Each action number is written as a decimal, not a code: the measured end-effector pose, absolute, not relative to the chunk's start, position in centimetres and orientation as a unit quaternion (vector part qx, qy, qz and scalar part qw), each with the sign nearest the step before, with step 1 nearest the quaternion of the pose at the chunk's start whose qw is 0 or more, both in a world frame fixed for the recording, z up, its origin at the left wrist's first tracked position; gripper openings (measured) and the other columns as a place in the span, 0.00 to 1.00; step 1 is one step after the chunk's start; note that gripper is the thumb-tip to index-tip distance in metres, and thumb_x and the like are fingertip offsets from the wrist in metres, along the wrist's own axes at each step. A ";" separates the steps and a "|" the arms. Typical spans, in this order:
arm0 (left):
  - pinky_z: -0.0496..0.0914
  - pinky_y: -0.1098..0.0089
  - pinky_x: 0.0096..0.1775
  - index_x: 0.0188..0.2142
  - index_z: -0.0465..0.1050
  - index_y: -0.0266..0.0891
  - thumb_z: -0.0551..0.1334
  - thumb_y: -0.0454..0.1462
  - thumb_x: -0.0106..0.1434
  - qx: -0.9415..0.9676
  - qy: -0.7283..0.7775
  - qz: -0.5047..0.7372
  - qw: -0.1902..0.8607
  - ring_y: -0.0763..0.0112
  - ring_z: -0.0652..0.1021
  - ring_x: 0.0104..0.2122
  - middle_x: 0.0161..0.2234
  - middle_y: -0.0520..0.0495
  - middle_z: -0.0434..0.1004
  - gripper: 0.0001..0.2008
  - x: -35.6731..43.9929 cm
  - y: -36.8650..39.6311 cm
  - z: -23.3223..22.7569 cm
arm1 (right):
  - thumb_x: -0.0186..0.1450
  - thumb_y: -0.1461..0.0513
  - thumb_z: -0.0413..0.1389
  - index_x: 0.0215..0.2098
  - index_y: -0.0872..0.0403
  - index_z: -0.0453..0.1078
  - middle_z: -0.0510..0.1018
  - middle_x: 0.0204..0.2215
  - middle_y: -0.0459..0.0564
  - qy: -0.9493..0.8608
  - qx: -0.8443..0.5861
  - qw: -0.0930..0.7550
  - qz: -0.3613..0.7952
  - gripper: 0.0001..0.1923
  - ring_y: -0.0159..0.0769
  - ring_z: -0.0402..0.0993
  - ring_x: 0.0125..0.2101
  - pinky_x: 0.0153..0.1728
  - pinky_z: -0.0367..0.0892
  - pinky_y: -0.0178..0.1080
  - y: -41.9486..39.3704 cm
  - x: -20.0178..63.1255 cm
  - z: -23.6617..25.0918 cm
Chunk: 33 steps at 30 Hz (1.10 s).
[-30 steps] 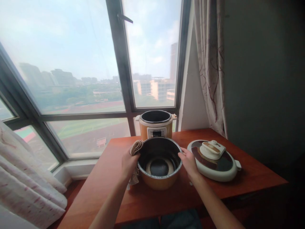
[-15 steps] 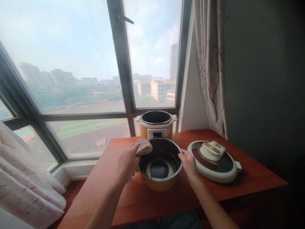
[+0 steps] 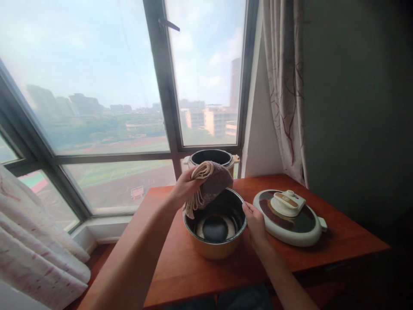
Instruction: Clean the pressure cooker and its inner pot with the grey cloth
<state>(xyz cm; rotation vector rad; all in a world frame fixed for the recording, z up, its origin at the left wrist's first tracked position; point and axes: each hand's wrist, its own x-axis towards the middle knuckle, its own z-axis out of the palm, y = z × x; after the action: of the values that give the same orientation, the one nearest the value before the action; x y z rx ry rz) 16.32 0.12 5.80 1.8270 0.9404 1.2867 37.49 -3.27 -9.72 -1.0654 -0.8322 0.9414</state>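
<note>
My left hand (image 3: 187, 186) is closed on a folded grey-and-beige cloth (image 3: 213, 183), held up over the far left rim of the inner pot. This inner pot (image 3: 217, 249) is gold outside and dark inside, upright near the table's front. Pinching its right rim are the fingers of my right hand (image 3: 256, 221). Just behind stands the pressure cooker body (image 3: 235, 165), its opening uncovered and its front panel hidden by the cloth. To the right lies the cooker's lid (image 3: 288, 219), white and dark with a knob on top.
The reddish-brown wooden table (image 3: 342, 228) stands against a large window (image 3: 106, 86). Curtains hang on both sides, the right curtain (image 3: 287, 94) behind the lid and the left curtain (image 3: 35, 249) beside the table.
My left hand has lifted the cloth from the pot's left rim up and to the right, and more of the cloth shows. My right hand stays on the rim.
</note>
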 end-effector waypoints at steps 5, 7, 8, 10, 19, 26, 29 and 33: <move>0.68 0.67 0.38 0.29 0.76 0.35 0.63 0.54 0.57 0.771 0.408 0.348 0.343 0.61 0.74 0.34 0.28 0.49 0.75 0.22 19.0 2.8 4.7 | 0.57 0.49 0.60 0.36 0.57 0.77 0.83 0.31 0.51 -0.358 -0.474 0.681 0.428 0.19 0.43 0.77 0.33 0.33 0.69 0.38 -3.3 37.3 -10.0; 0.67 0.67 0.37 0.25 0.75 0.36 0.65 0.53 0.54 0.780 0.417 0.320 0.339 0.61 0.74 0.33 0.25 0.50 0.73 0.21 19.5 3.6 3.4 | 0.57 0.49 0.60 0.35 0.56 0.77 0.83 0.31 0.51 -0.356 -0.471 0.684 0.429 0.19 0.43 0.77 0.33 0.33 0.70 0.38 -3.1 37.4 -10.2; 0.67 0.67 0.37 0.24 0.75 0.36 0.66 0.52 0.53 0.777 0.419 0.318 0.346 0.61 0.74 0.32 0.24 0.50 0.72 0.20 19.7 3.9 2.8 | 0.57 0.49 0.60 0.36 0.56 0.77 0.83 0.33 0.51 -0.354 -0.472 0.686 0.427 0.20 0.44 0.77 0.35 0.35 0.70 0.39 -3.1 37.4 -10.4; 0.68 0.66 0.36 0.25 0.75 0.35 0.65 0.52 0.53 0.768 0.422 0.317 0.363 0.61 0.75 0.31 0.23 0.50 0.73 0.20 19.7 4.2 1.9 | 0.57 0.48 0.61 0.39 0.57 0.77 0.84 0.37 0.52 -0.348 -0.474 0.689 0.423 0.22 0.45 0.78 0.39 0.42 0.70 0.40 -2.8 37.6 -10.7; 0.74 0.62 0.42 0.41 0.79 0.34 0.65 0.42 0.57 0.766 0.372 0.316 0.419 0.56 0.79 0.39 0.35 0.44 0.81 0.15 19.0 0.0 2.1 | 0.57 0.47 0.61 0.46 0.57 0.75 0.82 0.42 0.55 -0.331 -0.459 0.687 0.456 0.27 0.50 0.77 0.45 0.47 0.70 0.46 -2.8 37.5 -11.1; 0.66 0.63 0.58 0.56 0.75 0.55 0.57 0.22 0.55 0.929 0.229 0.151 0.249 0.59 0.73 0.58 0.62 0.49 0.68 0.34 18.3 -7.9 -0.6 | 0.59 0.49 0.62 0.40 0.52 0.76 0.82 0.35 0.54 -0.379 -0.406 0.646 0.524 0.18 0.50 0.78 0.40 0.44 0.72 0.47 -3.3 38.9 -9.6; 0.63 0.62 0.61 0.59 0.70 0.58 0.55 0.20 0.53 0.934 0.245 0.163 0.203 0.60 0.70 0.61 0.65 0.52 0.65 0.40 17.9 -8.9 -1.5 | 0.59 0.49 0.60 0.41 0.50 0.75 0.82 0.35 0.53 -0.423 -0.399 0.594 0.556 0.17 0.50 0.78 0.41 0.45 0.71 0.48 -3.4 39.7 -9.1; 0.65 0.64 0.60 0.57 0.73 0.55 0.54 0.20 0.56 0.935 0.238 0.180 0.193 0.63 0.71 0.60 0.64 0.53 0.67 0.36 17.2 -8.7 -1.8 | 0.58 0.49 0.60 0.45 0.52 0.74 0.81 0.35 0.51 -0.474 -0.430 0.518 0.567 0.21 0.45 0.78 0.37 0.44 0.71 0.46 -3.0 41.4 -8.7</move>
<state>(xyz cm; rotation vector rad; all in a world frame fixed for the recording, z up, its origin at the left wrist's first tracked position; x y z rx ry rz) 17.23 -8.67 -1.77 2.6229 0.6686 0.5060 41.41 -2.95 -8.71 -1.0327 -1.1380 1.3592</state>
